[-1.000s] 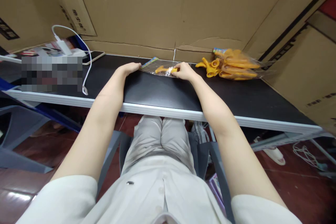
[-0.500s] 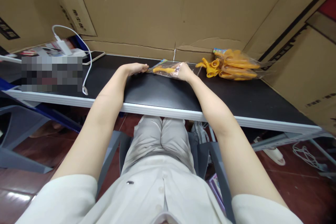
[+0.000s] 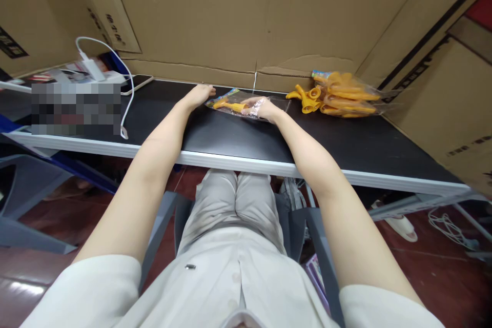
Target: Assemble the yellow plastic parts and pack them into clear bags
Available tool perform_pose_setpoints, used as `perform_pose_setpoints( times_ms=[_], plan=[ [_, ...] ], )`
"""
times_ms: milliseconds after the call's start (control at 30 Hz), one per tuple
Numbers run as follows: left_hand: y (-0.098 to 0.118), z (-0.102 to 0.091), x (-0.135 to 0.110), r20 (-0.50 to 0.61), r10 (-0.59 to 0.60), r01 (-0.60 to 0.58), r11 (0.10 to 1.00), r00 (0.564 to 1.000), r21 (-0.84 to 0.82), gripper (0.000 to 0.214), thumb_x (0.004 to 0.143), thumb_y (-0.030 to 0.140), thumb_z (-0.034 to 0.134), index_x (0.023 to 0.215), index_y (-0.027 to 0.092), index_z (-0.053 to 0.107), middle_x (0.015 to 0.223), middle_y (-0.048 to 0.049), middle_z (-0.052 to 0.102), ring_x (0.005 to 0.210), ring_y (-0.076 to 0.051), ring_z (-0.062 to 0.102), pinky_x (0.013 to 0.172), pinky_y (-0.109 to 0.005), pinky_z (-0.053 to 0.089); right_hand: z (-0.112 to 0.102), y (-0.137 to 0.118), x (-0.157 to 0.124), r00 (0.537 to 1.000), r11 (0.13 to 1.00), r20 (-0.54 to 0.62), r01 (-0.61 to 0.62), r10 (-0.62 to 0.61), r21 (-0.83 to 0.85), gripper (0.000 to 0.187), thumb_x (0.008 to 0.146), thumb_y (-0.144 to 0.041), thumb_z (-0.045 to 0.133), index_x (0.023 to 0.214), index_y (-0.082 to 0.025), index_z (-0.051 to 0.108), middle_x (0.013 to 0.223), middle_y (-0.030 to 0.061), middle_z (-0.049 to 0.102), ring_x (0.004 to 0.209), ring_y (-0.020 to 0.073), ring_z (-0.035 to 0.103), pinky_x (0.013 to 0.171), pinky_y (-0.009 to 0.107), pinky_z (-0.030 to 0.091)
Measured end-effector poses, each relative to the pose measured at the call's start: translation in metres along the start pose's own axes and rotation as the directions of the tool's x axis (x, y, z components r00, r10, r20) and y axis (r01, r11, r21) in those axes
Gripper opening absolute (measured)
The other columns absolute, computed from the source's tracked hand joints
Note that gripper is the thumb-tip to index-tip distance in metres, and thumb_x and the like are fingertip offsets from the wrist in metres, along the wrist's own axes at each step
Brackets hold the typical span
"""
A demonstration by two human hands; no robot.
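Note:
A clear plastic bag (image 3: 277,105) with a blue-green printed header lies across the middle of the black tabletop, a yellow horn-shaped plastic piece (image 3: 234,107) within its outline. My right hand (image 3: 261,107) has its fingers around the right end of that piece, with shiny film over the fingers; it looks to be inside the bag. My left hand (image 3: 200,95) is just beyond the bag's left end, fingers curled together. Whatever those fingers hold, if anything, is hidden. Loose yellow horn-shaped pieces (image 3: 308,98) with flared cups lie right of the bag.
Filled bags of yellow pieces (image 3: 348,95) are piled at the right. A phone (image 3: 137,84) and a white cable (image 3: 132,82) lie on the left, beside a blurred-out patch. Cardboard (image 3: 215,15) walls the back; a metal rim (image 3: 238,164) edges the table (image 3: 230,138).
My left hand has come off the bag's header corner and moved slightly left and away from me. My right hand and the yellow piece have shifted a little left, and the header now lies flatter.

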State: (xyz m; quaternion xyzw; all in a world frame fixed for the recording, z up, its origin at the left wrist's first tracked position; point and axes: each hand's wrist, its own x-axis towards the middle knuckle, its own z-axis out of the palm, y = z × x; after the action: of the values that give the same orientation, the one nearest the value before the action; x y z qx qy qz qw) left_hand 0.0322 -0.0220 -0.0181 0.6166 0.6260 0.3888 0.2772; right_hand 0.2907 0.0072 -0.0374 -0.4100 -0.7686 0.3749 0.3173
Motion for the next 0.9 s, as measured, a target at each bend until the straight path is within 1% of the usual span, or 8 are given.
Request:
perform_pose_setpoints(
  times_ms=[133,267,333,433,533,667,733,900],
  plan=[
    [0.0,0.007,0.0,0.06,0.071,-0.067,0.996,0.996,-0.054,0.049,0.109,0.029,0.044,0.142,0.008,0.073,0.14,-0.0189,0.078,0.139,-0.027,0.071,0.124,-0.037,0.048,0.001,-0.001,-0.001,0.998,0.996,0.056,0.001,-0.006,0.084,0.052,0.056,-0.037,0.098,0.101,-0.014,0.086,0.114,0.0108,0.086,0.116,0.0287,0.077,0.115,0.043,0.055],
    [0.0,0.011,-0.001,0.076,0.071,-0.072,0.997,0.995,0.011,0.045,0.108,0.034,0.048,0.13,0.01,0.08,0.132,-0.0133,0.082,0.135,-0.031,0.073,0.125,-0.04,0.048,0.0,-0.001,-0.002,0.995,0.991,0.1,0.003,-0.016,0.131,0.055,0.053,-0.04,0.1,0.101,-0.017,0.087,0.118,0.0091,0.085,0.122,0.0298,0.075,0.121,0.045,0.051],
    [-0.001,0.011,0.0,0.069,0.07,-0.072,0.997,0.995,0.023,0.043,0.108,0.035,0.051,0.127,0.011,0.082,0.131,-0.0129,0.083,0.134,-0.032,0.074,0.124,-0.04,0.048,0.0,-0.001,-0.002,0.995,0.992,0.103,-0.005,-0.008,0.126,0.057,0.053,-0.039,0.1,0.103,-0.016,0.087,0.12,0.0097,0.085,0.123,0.03,0.075,0.121,0.044,0.051],
    [-0.001,0.011,0.001,0.066,0.077,-0.079,0.997,0.995,0.023,0.046,0.109,0.034,0.047,0.13,0.01,0.08,0.131,-0.0135,0.083,0.135,-0.031,0.073,0.123,-0.04,0.05,0.001,-0.003,-0.002,0.995,0.993,0.094,-0.025,0.014,0.118,0.055,0.054,-0.036,0.1,0.103,-0.016,0.087,0.118,0.0097,0.086,0.12,0.0291,0.076,0.121,0.044,0.052],
    [0.002,0.012,0.0,0.087,0.071,-0.074,0.997,0.994,0.029,0.049,0.111,0.032,0.042,0.139,0.008,0.076,0.138,-0.014,0.08,0.137,-0.028,0.071,0.121,-0.037,0.051,0.001,-0.006,-0.005,0.997,0.991,0.079,-0.025,0.014,0.133,0.048,0.054,-0.033,0.099,0.098,-0.018,0.086,0.115,0.0077,0.086,0.119,0.0276,0.077,0.12,0.044,0.052],
    [0.011,0.014,-0.008,0.104,0.069,-0.067,0.998,0.992,-0.022,0.049,0.111,0.026,0.045,0.143,0.002,0.072,0.147,-0.0199,0.074,0.136,-0.027,0.072,0.118,-0.032,0.053,0.003,-0.013,-0.01,0.998,0.991,0.062,-0.028,0.02,0.133,0.038,0.057,-0.027,0.097,0.093,-0.019,0.086,0.114,0.0075,0.086,0.119,0.0256,0.077,0.119,0.041,0.053],
    [0.015,0.016,-0.012,0.11,0.055,-0.05,0.998,0.992,-0.047,0.048,0.111,0.023,0.045,0.145,0.001,0.071,0.148,-0.0213,0.073,0.135,-0.027,0.073,0.118,-0.032,0.053,0.005,-0.018,-0.012,0.998,0.993,0.058,-0.039,0.033,0.108,0.034,0.059,-0.024,0.095,0.092,-0.019,0.087,0.114,0.0075,0.086,0.119,0.0254,0.077,0.12,0.041,0.052],
    [0.015,0.015,-0.013,0.128,0.029,-0.028,1.0,0.991,-0.01,0.048,0.112,0.021,0.039,0.144,0.004,0.072,0.148,-0.017,0.073,0.14,-0.025,0.07,0.123,-0.034,0.05,-0.002,-0.027,-0.014,0.999,0.998,0.019,-0.05,0.051,-0.037,0.025,0.065,-0.013,0.085,0.09,-0.018,0.087,0.115,0.0073,0.086,0.12,0.0264,0.077,0.116,0.037,0.055]
  ],
)
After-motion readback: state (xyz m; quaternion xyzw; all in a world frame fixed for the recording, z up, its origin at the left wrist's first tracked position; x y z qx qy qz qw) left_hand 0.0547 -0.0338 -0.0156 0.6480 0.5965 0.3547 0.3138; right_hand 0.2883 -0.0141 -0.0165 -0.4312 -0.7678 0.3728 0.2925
